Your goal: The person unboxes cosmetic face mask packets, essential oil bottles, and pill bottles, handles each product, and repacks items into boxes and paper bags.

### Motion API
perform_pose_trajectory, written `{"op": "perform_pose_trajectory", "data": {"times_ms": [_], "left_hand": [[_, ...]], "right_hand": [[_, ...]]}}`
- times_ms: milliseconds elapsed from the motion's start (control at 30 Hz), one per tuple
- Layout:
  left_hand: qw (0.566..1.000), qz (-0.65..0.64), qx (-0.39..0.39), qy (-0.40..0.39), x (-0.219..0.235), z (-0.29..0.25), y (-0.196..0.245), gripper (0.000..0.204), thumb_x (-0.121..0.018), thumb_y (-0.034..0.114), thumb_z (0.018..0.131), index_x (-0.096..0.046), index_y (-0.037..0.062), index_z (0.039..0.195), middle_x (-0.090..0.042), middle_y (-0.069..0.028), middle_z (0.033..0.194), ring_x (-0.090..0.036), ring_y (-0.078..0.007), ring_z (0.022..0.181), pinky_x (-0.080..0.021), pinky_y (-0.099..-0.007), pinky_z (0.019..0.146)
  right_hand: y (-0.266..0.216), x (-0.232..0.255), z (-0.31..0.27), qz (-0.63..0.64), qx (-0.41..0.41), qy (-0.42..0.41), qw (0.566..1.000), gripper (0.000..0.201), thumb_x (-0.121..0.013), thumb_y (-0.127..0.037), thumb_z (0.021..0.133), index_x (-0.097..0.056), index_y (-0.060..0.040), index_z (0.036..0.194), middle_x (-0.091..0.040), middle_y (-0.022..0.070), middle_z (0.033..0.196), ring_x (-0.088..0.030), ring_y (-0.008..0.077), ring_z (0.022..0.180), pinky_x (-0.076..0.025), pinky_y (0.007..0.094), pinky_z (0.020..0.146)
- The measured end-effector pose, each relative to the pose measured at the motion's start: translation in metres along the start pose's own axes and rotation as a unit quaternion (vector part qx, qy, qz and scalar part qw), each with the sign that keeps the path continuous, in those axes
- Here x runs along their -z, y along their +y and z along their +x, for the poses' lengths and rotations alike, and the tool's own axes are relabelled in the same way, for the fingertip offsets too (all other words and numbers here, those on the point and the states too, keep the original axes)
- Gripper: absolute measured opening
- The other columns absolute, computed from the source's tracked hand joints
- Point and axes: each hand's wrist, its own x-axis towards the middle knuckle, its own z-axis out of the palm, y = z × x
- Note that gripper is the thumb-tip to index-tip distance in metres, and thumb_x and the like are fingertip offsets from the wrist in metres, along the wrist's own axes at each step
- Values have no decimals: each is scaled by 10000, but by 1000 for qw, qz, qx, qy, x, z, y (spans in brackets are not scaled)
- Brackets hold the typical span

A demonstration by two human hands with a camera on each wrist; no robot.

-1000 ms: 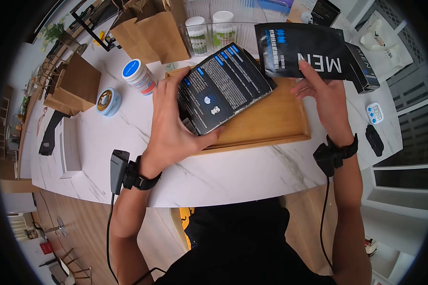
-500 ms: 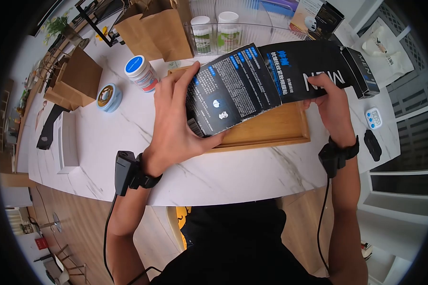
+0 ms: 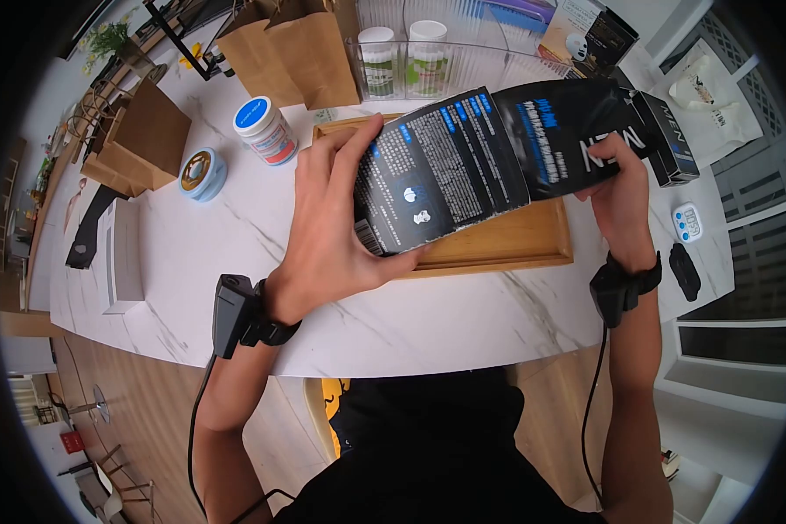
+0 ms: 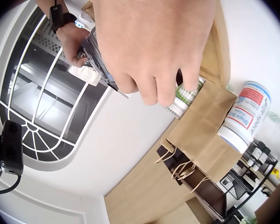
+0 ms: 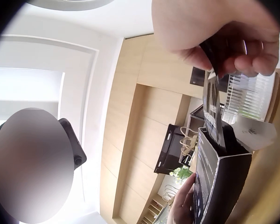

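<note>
We are steadying the black box [image 3: 441, 170] with the left hand [image 3: 327, 231], grip wrapped around its lower end, above the wooden tray [image 3: 506, 249] near the bench's far edge. The right hand [image 3: 620, 192] is pinching the black sachet [image 3: 576, 131], grip clamped, feeding it squarely into the box's open mouth to avoid creasing.
</note>
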Motion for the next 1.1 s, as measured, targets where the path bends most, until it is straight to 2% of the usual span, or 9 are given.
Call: {"op": "perform_pose_trajectory", "data": {"times_ms": [67,300,467,600,667,767,900,967,1100], "left_hand": [[1000,-1,4,-8,-1,0,0,1079,-895,241,538,-380,26,1462,-450,-193,1308,-454,-385,1162,-374,-468,1037],[1000,-15,3,-9,1,1,0,1080,-896,239,539,-378,25,1463,-452,-195,1307,-454,-386,1170,-374,-467,1038],[998,-59,10,-8,0,1,-1,1070,-899,248,552,-381,23,1460,-457,-193,1309,-452,-378,1188,-373,-466,1043],[998,-65,3,-16,2,1,-3,1071,-902,257,554,-383,26,1462,-461,-191,1308,-451,-373,1196,-367,-459,1047],[998,-61,-8,-30,3,1,0,1078,-905,262,553,-381,29,1466,-463,-190,1310,-453,-371,1199,-360,-450,1049],[997,-67,-8,-33,3,1,1,1082,-905,268,558,-376,26,1470,-467,-187,1311,-453,-371,1199,-355,-445,1049],[998,-56,1,-18,2,1,0,1077,-904,270,564,-375,17,1467,-471,-188,1310,-452,-374,1202,-356,-444,1048],[998,-50,12,-38,2,0,-1,1118,-919,261,553,-353,18,1486,-437,-192,1367,-435,-363,1269,-336,-443,1102],[998,-41,18,-40,2,0,-3,1123,-919,276,554,-350,15,1486,-437,-198,1362,-438,-362,1269,-339,-443,1102]], "right_hand": [[-5,-5,-2,15,4,29,999,136,-575,-184,873,-630,-73,815,-635,38,692,-580,141,548,-404,279,472],[-9,-13,-4,-6,-27,19,999,144,-567,-190,877,-624,-75,813,-635,40,697,-573,140,537,-394,274,463],[0,-3,5,46,30,58,997,119,-574,-186,874,-628,-85,843,-629,25,708,-596,127,579,-407,274,480],[-1,-12,5,55,16,101,993,112,-572,-189,877,-629,-95,856,-636,12,723,-604,113,596,-408,264,488],[2,-7,4,6,-8,37,999,121,-595,-208,893,-643,-97,885,-644,-8,744,-597,93,595,-402,251,497],[2,-17,0,-68,8,25,997,165,-639,-251,905,-659,-89,929,-646,-20,748,-584,72,594,-390,238,498],[2,-16,-4,-127,20,-70,989,264,-673,-330,951,-681,-67,934,-655,-14,740,-551,53,576,-381,216,499],[2,-17,-3,-129,31,-50,990,285,-668,-341,966,-686,-59,929,-663,-2,742,-534,54,545,-377,212,487],[0,-16,-1,-74,48,-26,996,245,-686,-293,958,-681,-49,928,-678,28,747,-525,78,488,-382,221,443]]}}
